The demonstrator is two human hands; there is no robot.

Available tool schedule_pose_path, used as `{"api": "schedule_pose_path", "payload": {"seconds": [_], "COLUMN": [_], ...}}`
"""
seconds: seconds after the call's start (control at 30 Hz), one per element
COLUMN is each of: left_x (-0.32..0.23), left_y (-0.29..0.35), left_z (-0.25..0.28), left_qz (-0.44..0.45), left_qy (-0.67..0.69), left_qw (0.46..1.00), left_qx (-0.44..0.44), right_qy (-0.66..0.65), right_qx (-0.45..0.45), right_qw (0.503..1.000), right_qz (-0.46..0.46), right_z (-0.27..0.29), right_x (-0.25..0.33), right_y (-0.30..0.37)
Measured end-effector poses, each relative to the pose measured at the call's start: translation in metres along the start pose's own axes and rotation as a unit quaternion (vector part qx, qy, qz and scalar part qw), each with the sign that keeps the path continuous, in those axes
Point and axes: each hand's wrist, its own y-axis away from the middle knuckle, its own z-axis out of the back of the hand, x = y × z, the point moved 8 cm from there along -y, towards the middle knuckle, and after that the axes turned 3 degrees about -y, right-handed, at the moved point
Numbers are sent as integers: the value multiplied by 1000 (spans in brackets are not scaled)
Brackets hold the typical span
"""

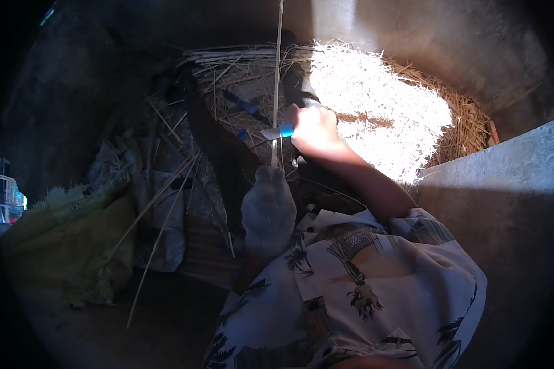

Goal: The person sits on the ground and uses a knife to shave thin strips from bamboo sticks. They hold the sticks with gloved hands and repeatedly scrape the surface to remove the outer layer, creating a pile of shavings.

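My left hand (268,212) wears a pale work glove and is closed around the lower end of a long thin cane-like strip (277,67). The strip runs away from me to the top of the picture. In my bare right hand (317,129) is a knife with a bright blue handle (287,130). Its short blade (269,133) points left and lies across the strip, a little beyond the gloved fingers. Whether the edge bites into the strip I cannot tell. My legs stretch out on both sides of the strip, in shadow.
A sunlit heap of pale shavings (381,111) lies at the far right against the wall. Loose strips (234,55) are strewn at the back. A dark blue object (240,101) lies between my legs. Left are a frayed yellow-green sack (74,246) and a whitish sack (168,240).
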Motion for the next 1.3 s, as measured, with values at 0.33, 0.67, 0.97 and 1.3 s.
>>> {"api": "schedule_pose_path", "payload": {"seconds": [0.33,0.67,0.97,1.3], "left_x": [-1,0,-5,-17], "left_y": [0,-9,-6,8], "left_z": [15,13,24,9], "left_qz": [67,220,210,126], "left_qy": [160,218,323,358], "left_qw": [985,945,896,878], "left_qx": [-16,103,219,291], "right_qy": [127,-148,-5,60], "right_qx": [-60,-40,-51,-57], "right_qw": [990,979,998,945], "right_qz": [-22,131,44,-316], "right_z": [59,45,23,133], "right_x": [-67,-27,-73,-239], "right_y": [-82,0,-71,-145]}}
